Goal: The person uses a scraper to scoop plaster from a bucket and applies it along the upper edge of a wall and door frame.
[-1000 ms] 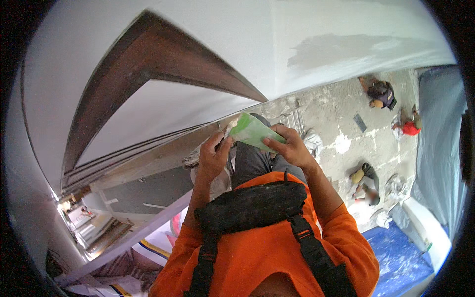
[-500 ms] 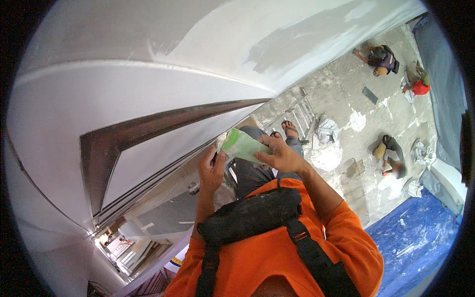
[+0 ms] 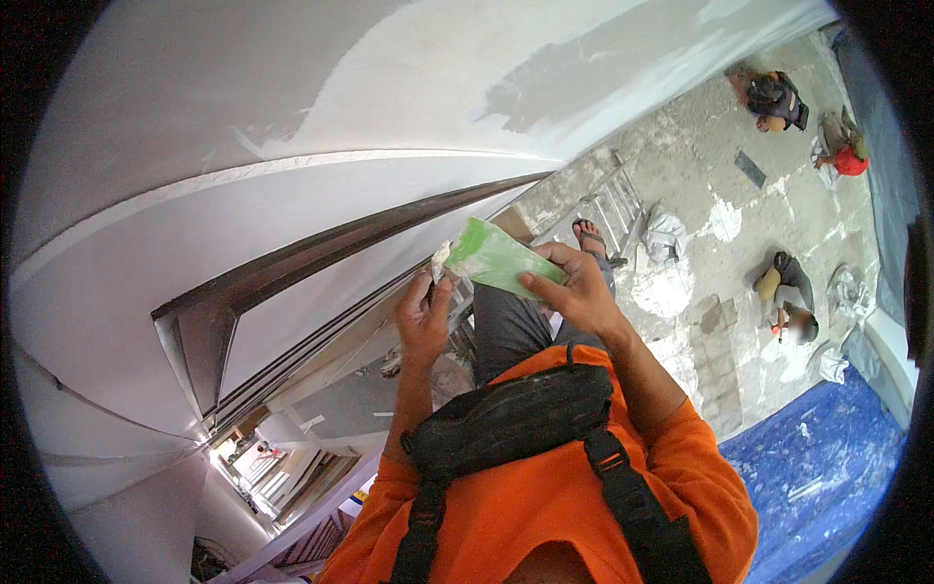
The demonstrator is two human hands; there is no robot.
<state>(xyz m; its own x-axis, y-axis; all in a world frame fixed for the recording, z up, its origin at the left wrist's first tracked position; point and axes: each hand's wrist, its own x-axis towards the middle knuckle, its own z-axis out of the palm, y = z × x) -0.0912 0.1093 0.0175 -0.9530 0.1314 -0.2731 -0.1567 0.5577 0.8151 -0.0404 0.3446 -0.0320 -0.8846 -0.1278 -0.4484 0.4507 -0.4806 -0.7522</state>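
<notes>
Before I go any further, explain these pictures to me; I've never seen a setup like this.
There is no machine here: the work is done by a person's own bare hands. Every picture comes from one camera on that person's head, looking down; its fisheye lens bends straight edges. The right hand grips what looks like a green putty spreader, smeared whitish. The left hand is at its other end, by a whitish lump I can't identify. Lower down are the orange shirt and black chest pack. To the right is the grey floor, with a blue tarp, a metal ladder and three other people.
</notes>
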